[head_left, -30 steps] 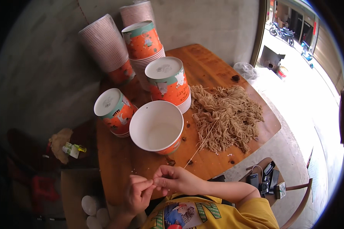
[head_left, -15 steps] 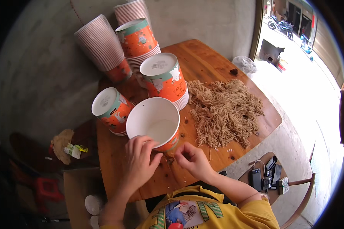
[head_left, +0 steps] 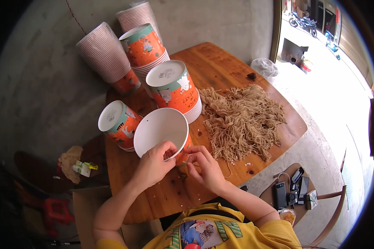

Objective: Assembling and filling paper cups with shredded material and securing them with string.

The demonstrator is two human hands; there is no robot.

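Your left hand (head_left: 153,165) grips the near rim of an open paper bucket (head_left: 162,130), white and smooth inside, orange with printed pictures outside; its fingers curl over the rim, thumb inside. Your right hand (head_left: 205,166) sits just beside it at the bucket's lower wall, fingers pinched narrow against the orange side; whether they hold a strand you cannot tell from here. The bucket stands near the front middle of the round, glossy wooden worktop (head_left: 220,66), tilted slightly toward you.

To its right lies a loose, frizzy heap of tan twine pieces (head_left: 243,118), touching nothing you hold. Behind the bucket stands a stack of inverted orange paper buckets (head_left: 172,89) with a white base uppermost, a shorter inverted stack (head_left: 118,122) to its left, and two tall leaning stacks (head_left: 106,56) against the grey concrete wall (head_left: 33,95).

The worktop's front edge curves close below your hands, with a bare strip of wood between them and the edge. Beyond the right edge stands a wooden chair (head_left: 303,195) carrying small dark devices, on a pale concrete floor. Left of the worktop sits an open cardboard box (head_left: 85,207).
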